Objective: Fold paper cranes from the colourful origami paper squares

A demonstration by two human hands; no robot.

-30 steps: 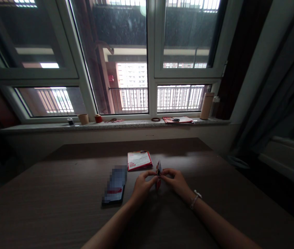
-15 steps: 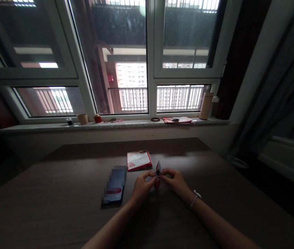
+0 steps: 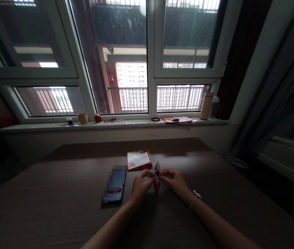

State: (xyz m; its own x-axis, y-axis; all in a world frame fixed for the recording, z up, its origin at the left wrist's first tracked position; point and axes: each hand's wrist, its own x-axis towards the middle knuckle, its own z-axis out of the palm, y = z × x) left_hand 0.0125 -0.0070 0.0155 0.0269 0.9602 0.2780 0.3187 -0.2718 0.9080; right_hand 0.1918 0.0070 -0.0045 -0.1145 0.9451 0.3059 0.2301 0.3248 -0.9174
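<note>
My left hand (image 3: pixel 140 186) and my right hand (image 3: pixel 176 180) meet over the dark wooden table (image 3: pixel 58 207), both pinching a small folded red-and-white paper piece (image 3: pixel 157 176) that stands upright between the fingertips. A beaded bracelet sits on my right wrist (image 3: pixel 194 199). Just beyond the hands lies a flat red-and-white leaflet (image 3: pixel 139 160). A dark phone (image 3: pixel 115 184) rests on the table to the left of my left hand.
A stone windowsill (image 3: pixel 136 124) runs behind the table with two small cups (image 3: pixel 83 118), a red booklet (image 3: pixel 178 119), a ring and a tall tan tumbler (image 3: pixel 206 105). Large windows rise above it. A dark curtain (image 3: pixel 274 97) hangs at the right.
The hands have shifted slightly and the folded paper piece has tilted a little between the fingers. Everything else stays where it was.
</note>
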